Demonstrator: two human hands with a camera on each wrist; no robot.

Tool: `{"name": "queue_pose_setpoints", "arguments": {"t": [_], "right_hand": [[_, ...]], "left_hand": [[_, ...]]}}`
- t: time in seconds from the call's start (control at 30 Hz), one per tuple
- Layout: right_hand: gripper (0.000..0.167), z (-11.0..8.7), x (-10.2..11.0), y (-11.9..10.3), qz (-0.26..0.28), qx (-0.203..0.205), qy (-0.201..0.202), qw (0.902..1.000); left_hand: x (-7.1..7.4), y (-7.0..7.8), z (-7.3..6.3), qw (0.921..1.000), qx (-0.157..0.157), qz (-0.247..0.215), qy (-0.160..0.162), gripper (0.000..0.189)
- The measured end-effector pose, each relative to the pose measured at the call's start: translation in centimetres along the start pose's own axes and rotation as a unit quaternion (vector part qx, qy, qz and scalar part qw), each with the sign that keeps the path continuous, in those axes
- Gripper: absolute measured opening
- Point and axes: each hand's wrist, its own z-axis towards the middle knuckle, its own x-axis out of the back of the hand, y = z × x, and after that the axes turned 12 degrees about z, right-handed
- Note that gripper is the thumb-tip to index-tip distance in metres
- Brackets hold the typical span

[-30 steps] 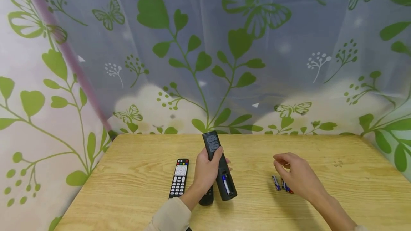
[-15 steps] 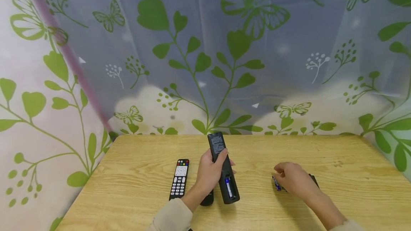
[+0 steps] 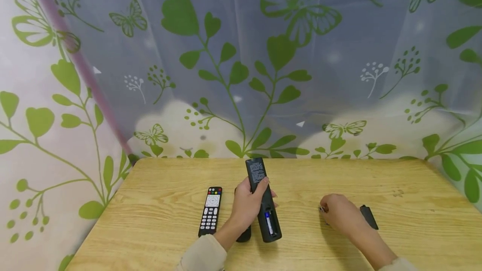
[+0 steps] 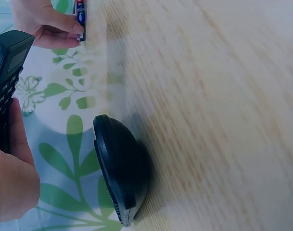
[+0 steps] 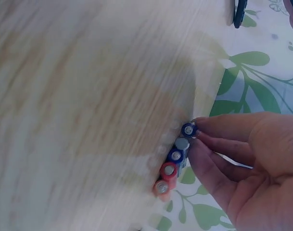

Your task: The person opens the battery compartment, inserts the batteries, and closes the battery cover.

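Observation:
My left hand (image 3: 246, 204) grips a black remote control (image 3: 272, 216), its back turned up and its battery compartment uncovered. One blue-and-white battery (image 3: 269, 223) lies in that compartment. Over at the right, my right hand (image 3: 340, 214) is low over the table, thumb and fingertips pinching a blue-ended battery (image 5: 188, 129). This battery is at the end of a row of several batteries (image 5: 169, 170) with red, blue and silver ends; in the head view the hand mostly hides them. Beside the right wrist lies a small black battery cover (image 3: 369, 216).
A black remote with white buttons (image 3: 209, 212) lies face up at the left of the wooden table (image 3: 165, 204). Another black remote (image 4: 120, 168) lies partly under my left forearm. A leaf-printed curtain (image 3: 241, 70) hangs behind the table's back edge.
My right hand has come down onto the batteries and closed its fingertips on one, uncovering the battery cover from behind it. The left hand and its remote have shifted slightly right and nearer.

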Motion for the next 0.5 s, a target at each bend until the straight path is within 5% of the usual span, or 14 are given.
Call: {"name": "queue_pose_setpoints", "arguments": {"t": [0.2,0.5], "right_hand": [[0.017,-0.23,0.0,-0.38,-0.017,0.006,-0.002,0.9998],[0.011,-0.05,-0.13,-0.22,-0.015,0.008,0.005,0.9998]], "left_hand": [[-0.03,-0.13,0.1,1.0,-0.002,-0.001,-0.002,0.036],[0.08,-0.29,0.21,1.0,0.004,0.001,-0.009,0.038]]}}
